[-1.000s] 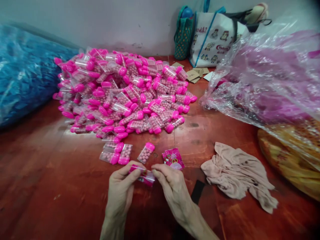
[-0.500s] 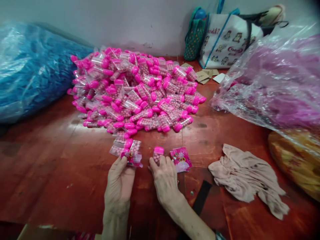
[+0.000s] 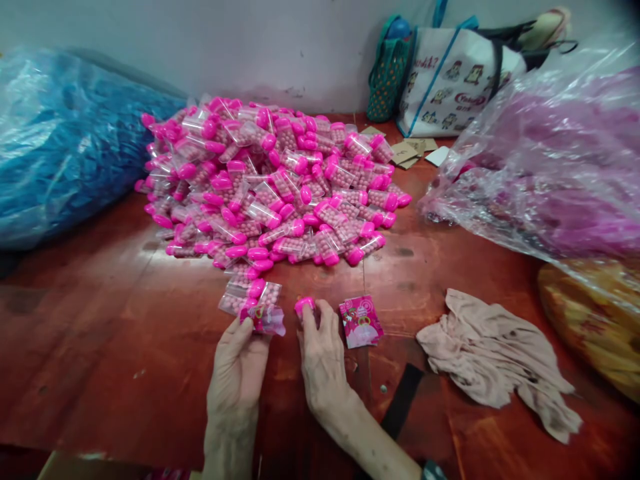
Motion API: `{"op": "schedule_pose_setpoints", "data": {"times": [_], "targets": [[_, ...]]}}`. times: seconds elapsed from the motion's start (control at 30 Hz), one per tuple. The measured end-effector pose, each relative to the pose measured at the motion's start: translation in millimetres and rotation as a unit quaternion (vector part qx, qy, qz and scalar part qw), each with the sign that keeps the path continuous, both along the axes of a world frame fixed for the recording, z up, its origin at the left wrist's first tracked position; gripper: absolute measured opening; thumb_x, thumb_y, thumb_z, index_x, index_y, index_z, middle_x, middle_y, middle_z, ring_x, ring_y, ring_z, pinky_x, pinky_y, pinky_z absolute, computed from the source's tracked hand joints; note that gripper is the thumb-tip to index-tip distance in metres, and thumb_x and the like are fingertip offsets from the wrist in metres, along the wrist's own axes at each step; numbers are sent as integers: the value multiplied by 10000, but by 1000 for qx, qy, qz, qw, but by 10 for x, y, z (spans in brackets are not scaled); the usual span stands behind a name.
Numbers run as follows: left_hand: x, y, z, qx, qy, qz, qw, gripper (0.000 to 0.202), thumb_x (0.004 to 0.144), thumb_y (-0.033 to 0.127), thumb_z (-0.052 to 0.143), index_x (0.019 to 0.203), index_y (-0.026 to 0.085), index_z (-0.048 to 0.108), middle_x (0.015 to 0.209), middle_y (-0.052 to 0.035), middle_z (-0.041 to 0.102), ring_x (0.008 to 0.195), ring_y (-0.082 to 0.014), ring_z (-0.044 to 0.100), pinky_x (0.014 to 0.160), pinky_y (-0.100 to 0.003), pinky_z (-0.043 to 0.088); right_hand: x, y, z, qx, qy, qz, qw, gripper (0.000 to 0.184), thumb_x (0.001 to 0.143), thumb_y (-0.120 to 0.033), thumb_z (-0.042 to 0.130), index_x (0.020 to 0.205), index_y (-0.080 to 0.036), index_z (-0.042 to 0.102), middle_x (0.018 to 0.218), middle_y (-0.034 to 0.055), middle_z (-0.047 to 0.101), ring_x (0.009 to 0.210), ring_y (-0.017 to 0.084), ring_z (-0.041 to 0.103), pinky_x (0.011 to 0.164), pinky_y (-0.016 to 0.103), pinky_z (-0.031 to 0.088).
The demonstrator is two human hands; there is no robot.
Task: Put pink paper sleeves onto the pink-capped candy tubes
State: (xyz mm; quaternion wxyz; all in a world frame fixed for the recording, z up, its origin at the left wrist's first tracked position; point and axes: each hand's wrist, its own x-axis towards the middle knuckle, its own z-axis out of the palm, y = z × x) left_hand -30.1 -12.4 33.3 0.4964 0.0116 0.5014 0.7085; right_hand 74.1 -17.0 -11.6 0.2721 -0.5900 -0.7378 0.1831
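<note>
My left hand point(image 3: 240, 363) pinches a pink printed wrapper point(image 3: 263, 320) between thumb and fingers. Just behind that wrapper lie a few clear, pink-capped containers of small pink balls point(image 3: 237, 293). To the right, my right hand point(image 3: 323, 353) has its fingers round one such pink-capped container point(image 3: 305, 305); its cap shows and its body is mostly hidden behind my fingers. A flat pink printed packet point(image 3: 361, 321) lies on the table right of this hand. Beyond both hands rises a large heap of pink-capped containers point(image 3: 270, 193).
A blue plastic sack point(image 3: 75, 147) stands at left, a clear bag with pink contents point(image 3: 550, 153) at right. A beige cloth point(image 3: 493, 347), a black strip point(image 3: 403, 400) and a yellow bundle point(image 3: 590, 327) lie at right. Against the wall are a white printed bag point(image 3: 455, 80) and cardboard pieces point(image 3: 410, 152).
My right hand has shifted slightly left with the container, which is now tilted so that mostly its cap shows. My left hand stays nearly in place with the wrapper.
</note>
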Motion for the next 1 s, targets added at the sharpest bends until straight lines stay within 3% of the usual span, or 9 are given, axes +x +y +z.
{"op": "schedule_pose_setpoints", "data": {"times": [0.13, 0.27, 0.37, 0.43, 0.63, 0.87, 1.0], "targets": [[-8, -6, -25, 12, 29, -7, 999, 113, 627, 115, 648, 731, 153, 675, 744, -28, 696, 701, -140, 625, 732, -277, 503, 93, -7, 75, -71, 128, -3, 989, 426, 806, -76, 422, 1220, -173, 444, 1054, 120, 557, 969, 248, 526, 771, 387, 483], [8, -22, -27, 4, 58, -7, 998, 132, 589, 143, 695, 720, 147, 681, 746, -30, 697, 708, -146, 624, 753, -293, 490, 307, 8, 304, -189, 323, -47, 926, 425, 783, -171, 532, 1201, -197, 461, 1070, 71, 590, 939, 201, 577, 832, 341, 475], [43, -33, -28, 3, 73, -6, 997, 155, 566, 133, 715, 719, 143, 687, 729, -26, 698, 716, -136, 622, 766, -277, 481, 420, -10, 434, -203, 424, -66, 880, 476, 759, -216, 582, 1216, -210, 448, 1102, 61, 588, 946, 193, 589, 842, 325, 479], [78, -36, -33, 8, 81, -12, 997, 176, 560, 131, 724, 732, 145, 691, 726, -27, 700, 722, -134, 622, 758, -267, 481, 446, -28, 472, -199, 447, -61, 870, 485, 738, -204, 604, 1204, -220, 468, 1114, 55, 586, 962, 194, 584, 841, 316, 480], [184, -17, -54, 7, 68, -34, 997, 199, 541, 122, 743, 732, 151, 694, 720, -19, 701, 680, -107, 619, 712, -212, 488, 455, -49, 482, -189, 430, -12, 883, 463, 711, -146, 610, 1160, -223, 528, 994, 27, 635, 818, 157, 617, 730, 257, 509], [253, 8, -77, 36, 76, -77, 993, 203, 606, 126, 708, 806, 160, 697, 821, -51, 706, 771, -155, 633, 754, -262, 495, 653, 49, 558, -225, 397, 28, 889, 423, 770, -214, 593, 1184, -267, 530, 1086, 9, 621, 962, 160, 588, 828, 252, 479], [292, 25, -53, 62, 101, -126, 985, 229, 672, 128, 659, 898, 156, 680, 947, -81, 684, 890, -185, 612, 839, -308, 461, 727, 67, 545, -184, 326, 59, 925, 426, 815, -219, 541, 1234, -276, 482, 1146, 26, 591, 1040, 181, 550, 883, 293, 451]]}}
